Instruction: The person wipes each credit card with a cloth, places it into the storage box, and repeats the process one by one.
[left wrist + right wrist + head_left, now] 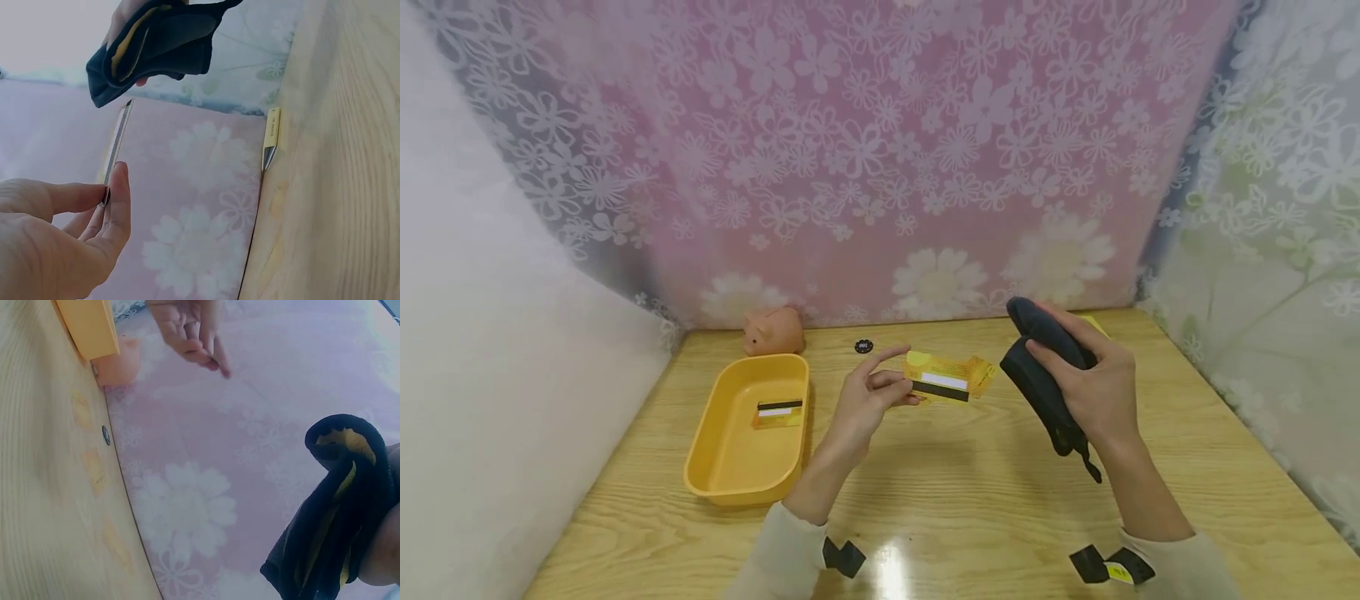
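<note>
In the head view my left hand [859, 408] is raised over the table and pinches yellow plastic cards [942, 368] between thumb and fingers. The front one has a black stripe and a white strip; the corner of another sticks out behind it. Seen edge-on in the left wrist view, the card [115, 140] is thin. My right hand [1101, 392] grips a dark navy, folded fabric pouch [1047, 385] with a strap hanging at its lower end. Yellow lining shows inside the pouch [337, 506] in the right wrist view. The pouch is beside the cards, apart from them.
A yellow tray [700, 454] stands at the left with a striped yellow card [778, 414] inside. Behind it sits an orange piggy bank [775, 332]. A black round chip [864, 346] lies near the back edge, and a yellow object with a metal tip [272, 134] at the back right.
</note>
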Demonstrator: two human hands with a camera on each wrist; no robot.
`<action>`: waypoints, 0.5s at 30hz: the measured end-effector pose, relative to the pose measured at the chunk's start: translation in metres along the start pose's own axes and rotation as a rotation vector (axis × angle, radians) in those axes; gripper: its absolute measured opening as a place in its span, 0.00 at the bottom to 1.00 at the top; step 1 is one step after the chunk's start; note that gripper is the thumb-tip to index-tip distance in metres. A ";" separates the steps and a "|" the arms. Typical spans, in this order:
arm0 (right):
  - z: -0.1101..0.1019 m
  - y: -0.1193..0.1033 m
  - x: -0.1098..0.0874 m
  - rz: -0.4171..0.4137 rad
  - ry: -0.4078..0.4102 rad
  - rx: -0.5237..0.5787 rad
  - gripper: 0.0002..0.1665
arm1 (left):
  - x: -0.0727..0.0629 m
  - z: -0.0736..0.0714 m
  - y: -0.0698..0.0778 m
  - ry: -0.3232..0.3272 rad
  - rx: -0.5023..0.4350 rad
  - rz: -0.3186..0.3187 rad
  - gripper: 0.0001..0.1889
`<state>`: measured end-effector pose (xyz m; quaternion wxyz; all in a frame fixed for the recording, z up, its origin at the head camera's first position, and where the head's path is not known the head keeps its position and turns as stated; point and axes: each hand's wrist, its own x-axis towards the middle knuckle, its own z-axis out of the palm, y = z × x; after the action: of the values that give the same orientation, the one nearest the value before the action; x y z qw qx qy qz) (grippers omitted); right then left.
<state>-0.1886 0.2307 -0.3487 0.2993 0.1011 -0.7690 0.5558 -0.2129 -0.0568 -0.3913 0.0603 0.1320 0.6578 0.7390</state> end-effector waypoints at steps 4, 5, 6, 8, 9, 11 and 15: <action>-0.004 0.004 -0.003 0.009 -0.014 -0.012 0.30 | -0.003 -0.013 0.007 0.020 -0.026 0.055 0.26; -0.005 0.005 -0.003 0.015 -0.016 -0.010 0.30 | -0.004 -0.018 0.009 0.033 -0.027 0.054 0.25; -0.007 0.007 -0.004 0.019 -0.019 -0.017 0.31 | -0.005 -0.023 0.012 0.049 -0.025 0.051 0.25; -0.011 0.011 -0.005 0.027 -0.021 -0.033 0.31 | -0.006 -0.037 0.017 0.080 -0.009 0.037 0.25; -0.013 0.012 -0.004 0.029 -0.019 -0.038 0.31 | -0.006 -0.044 0.020 0.098 -0.002 0.035 0.26; -0.018 0.016 -0.004 0.033 -0.010 -0.055 0.31 | -0.008 -0.060 0.026 0.132 0.026 0.032 0.27; -0.030 0.023 -0.002 0.051 0.014 -0.106 0.30 | -0.014 -0.093 0.036 0.178 0.123 0.028 0.30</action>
<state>-0.1877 0.2662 -0.3617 0.2953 0.0617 -0.7977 0.5222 -0.2221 -0.1537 -0.3661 -0.0167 0.0784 0.7028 0.7068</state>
